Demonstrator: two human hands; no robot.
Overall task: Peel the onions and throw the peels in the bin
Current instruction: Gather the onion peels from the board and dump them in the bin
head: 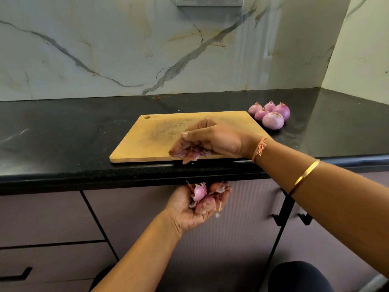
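Black stone worktop [63, 133] runs below a marble-veined wall, with a wooden chopping board [147, 142] lying near its front edge and the peeled onions [271, 114] clustered just off the board's rear right corner. Peeling looks finished; the step in hand is clearing the scraps. The right hand [212, 138], fingers curled down at the board's front edge, closes over the last peels [191, 154]. The left hand [189, 209] waits palm-up just under the worktop's front edge, cupped around a pile of peels [204, 199]. Next, I judge, the scraps must drop into that cupped palm without spilling, then go to the bin, which is not in view.
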